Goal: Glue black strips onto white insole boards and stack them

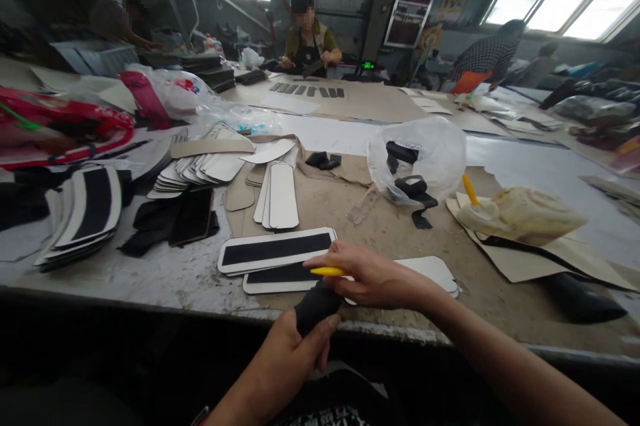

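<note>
My left hand [293,353] grips a black strip of material [316,305] at the table's front edge. My right hand [373,276] holds a thin yellow tool [327,271] just above that strip, pointing left. Right behind my hands lie two white elongated pieces with black strips on them, one [275,249] above the other [277,277]. A third white piece [430,271] pokes out to the right of my right hand.
Stacks of white pieces [277,196] and black-faced pieces [87,209] cover the left of the table. A clear plastic bag with black parts [417,159] sits mid-table, a glue-stained cloth with a yellow brush [520,213] to the right. A person [310,36] works at the far end.
</note>
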`<state>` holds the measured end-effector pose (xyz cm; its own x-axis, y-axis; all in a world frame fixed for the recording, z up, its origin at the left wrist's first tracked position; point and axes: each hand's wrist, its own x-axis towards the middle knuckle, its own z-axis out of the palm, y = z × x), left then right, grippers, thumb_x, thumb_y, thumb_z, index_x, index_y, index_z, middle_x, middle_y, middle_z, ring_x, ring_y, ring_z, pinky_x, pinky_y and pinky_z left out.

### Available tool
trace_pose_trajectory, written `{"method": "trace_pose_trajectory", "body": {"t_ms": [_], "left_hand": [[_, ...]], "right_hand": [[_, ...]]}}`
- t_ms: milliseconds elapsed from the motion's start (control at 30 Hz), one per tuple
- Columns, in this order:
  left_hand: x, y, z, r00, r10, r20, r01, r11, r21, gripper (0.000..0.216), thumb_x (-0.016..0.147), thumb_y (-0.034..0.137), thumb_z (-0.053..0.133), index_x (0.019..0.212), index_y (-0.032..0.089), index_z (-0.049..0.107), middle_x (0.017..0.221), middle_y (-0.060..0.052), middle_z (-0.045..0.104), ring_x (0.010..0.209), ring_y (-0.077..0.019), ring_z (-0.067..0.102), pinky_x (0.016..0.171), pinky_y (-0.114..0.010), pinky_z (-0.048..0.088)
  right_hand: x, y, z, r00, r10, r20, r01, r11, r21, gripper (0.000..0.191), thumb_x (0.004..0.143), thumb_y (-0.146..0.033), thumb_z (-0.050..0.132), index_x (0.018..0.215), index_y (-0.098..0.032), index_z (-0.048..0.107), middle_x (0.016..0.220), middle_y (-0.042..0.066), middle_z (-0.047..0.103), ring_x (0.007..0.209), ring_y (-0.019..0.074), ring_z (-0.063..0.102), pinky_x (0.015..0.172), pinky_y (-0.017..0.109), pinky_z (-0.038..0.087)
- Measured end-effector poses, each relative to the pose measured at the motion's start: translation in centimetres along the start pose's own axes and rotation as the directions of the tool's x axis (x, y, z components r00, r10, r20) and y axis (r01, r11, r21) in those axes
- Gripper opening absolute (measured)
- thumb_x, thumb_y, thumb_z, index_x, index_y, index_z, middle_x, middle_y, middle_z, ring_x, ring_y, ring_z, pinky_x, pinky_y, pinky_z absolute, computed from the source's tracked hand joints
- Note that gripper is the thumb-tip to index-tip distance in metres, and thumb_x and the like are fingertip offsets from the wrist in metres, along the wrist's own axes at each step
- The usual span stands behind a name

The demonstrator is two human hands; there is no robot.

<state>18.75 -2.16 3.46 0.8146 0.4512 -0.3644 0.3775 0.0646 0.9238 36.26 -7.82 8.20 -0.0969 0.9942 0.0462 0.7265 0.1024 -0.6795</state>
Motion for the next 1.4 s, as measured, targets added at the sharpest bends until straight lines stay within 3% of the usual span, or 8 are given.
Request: {"method": "trace_pose_trajectory", "body": {"t_ms": [200, 433, 533, 733, 900, 1133, 1233, 1400], "left_hand": [[-1.7, 0.3, -0.8, 0.993, -0.032, 0.112, 0.031, 0.999, 0.009, 0.04, 0.08, 0.048, 0.054, 0.059, 0.015, 0.059, 0.039, 0.003, 0.043, 0.036, -0.0073, 0.033, 0.039, -0.021, 0.026], [-2.2, -1.9, -0.8, 0.979, -0.128, 0.161, 0.158, 0.969, -0.192, 0.041, 0.076, 0.051, 0.055, 0.061, 0.013, 0.059, 0.046, -0.002, 0.055, 0.032, -0.0074, 0.039, 0.032, -0.019, 0.024], [-2.5, -3.0, -1.2, 0.98, -0.111, 0.163, 0.151, 0.954, -0.259, 0.045, 0.074, 0.053, 0.057, 0.058, 0.011, 0.061, 0.044, -0.003, 0.053, 0.032, -0.0071, 0.04, 0.034, -0.018, 0.027], [-2.6, -4.3, -0.8, 0.978, -0.178, 0.107, 0.202, 0.939, -0.28, 0.036, 0.066, 0.047, 0.067, 0.071, 0.012, 0.061, 0.047, -0.001, 0.055, 0.033, -0.0066, 0.038, 0.034, -0.019, 0.023], [-2.0, -2.9, 0.4, 0.971, -0.173, 0.166, 0.204, 0.961, -0.188, 0.029, 0.07, 0.041, 0.065, 0.067, 0.012, 0.064, 0.044, 0.002, 0.048, 0.038, -0.0065, 0.036, 0.038, -0.02, 0.024], [-0.7, -1.2, 1.4, 0.962, -0.161, 0.221, 0.204, 0.96, -0.19, 0.024, 0.068, 0.035, 0.068, 0.063, 0.013, 0.06, 0.044, 0.003, 0.046, 0.038, -0.0064, 0.035, 0.038, -0.019, 0.024], [0.3, -1.4, 1.9, 0.97, -0.197, 0.144, 0.227, 0.945, -0.237, 0.025, 0.067, 0.035, 0.069, 0.06, 0.013, 0.058, 0.043, 0.002, 0.048, 0.036, -0.0063, 0.036, 0.037, -0.019, 0.023], [3.3, -2.2, 2.6, 0.947, -0.283, -0.155, 0.179, 0.861, -0.477, 0.032, 0.065, 0.042, 0.068, 0.072, 0.012, 0.061, 0.047, 0.003, 0.047, 0.04, -0.0061, 0.037, 0.039, -0.018, 0.025]], "right_hand": [[-0.8, -0.7, 0.6, 0.952, 0.13, 0.279, -0.2, 0.95, 0.239, 0.02, 0.079, -0.037, 0.063, 0.082, -0.017, 0.061, 0.076, -0.003, 0.052, 0.067, 0.0102, 0.049, 0.059, 0.019, 0.039], [-3.1, -3.0, 1.6, 0.957, 0.289, -0.024, -0.286, 0.926, -0.248, 0.011, 0.078, -0.009, 0.05, 0.07, -0.017, 0.052, 0.081, 0.001, 0.05, 0.073, 0.0129, 0.046, 0.062, 0.023, 0.031], [-5.0, -3.3, 2.3, 0.932, 0.356, -0.071, -0.362, 0.889, -0.28, 0.011, 0.075, -0.008, 0.049, 0.071, -0.018, 0.05, 0.084, 0.003, 0.051, 0.078, 0.0157, 0.047, 0.065, 0.025, 0.033], [-8.5, -2.7, 4.0, 0.898, 0.44, -0.012, -0.436, 0.885, -0.164, 0.008, 0.081, -0.017, 0.051, 0.088, -0.018, 0.054, 0.096, 0.007, 0.052, 0.086, 0.0186, 0.05, 0.076, 0.029, 0.04], [-7.8, -2.9, 4.8, 0.937, 0.35, 0.008, -0.35, 0.935, 0.056, 0.045, 0.075, -0.044, 0.068, 0.112, -0.022, 0.055, 0.104, 0.005, 0.056, 0.097, 0.0209, 0.049, 0.085, 0.031, 0.039], [-7.5, -1.0, 5.1, 0.896, 0.417, 0.155, -0.445, 0.845, 0.296, 0.022, 0.077, -0.038, 0.066, 0.085, -0.018, 0.06, 0.083, -0.001, 0.057, 0.075, 0.0136, 0.052, 0.065, 0.021, 0.037], [-8.1, 0.6, 4.2, 0.88, 0.421, 0.221, -0.474, 0.812, 0.341, 0.02, 0.086, -0.035, 0.053, 0.077, -0.017, 0.056, 0.071, -0.003, 0.053, 0.063, 0.0099, 0.046, 0.057, 0.019, 0.034], [-7.9, 3.9, 1.5, 0.835, 0.535, 0.126, -0.549, 0.827, 0.12, 0.028, 0.086, -0.034, 0.045, 0.065, -0.016, 0.046, 0.062, -0.004, 0.046, 0.057, 0.0088, 0.039, 0.054, 0.021, 0.029]]}}
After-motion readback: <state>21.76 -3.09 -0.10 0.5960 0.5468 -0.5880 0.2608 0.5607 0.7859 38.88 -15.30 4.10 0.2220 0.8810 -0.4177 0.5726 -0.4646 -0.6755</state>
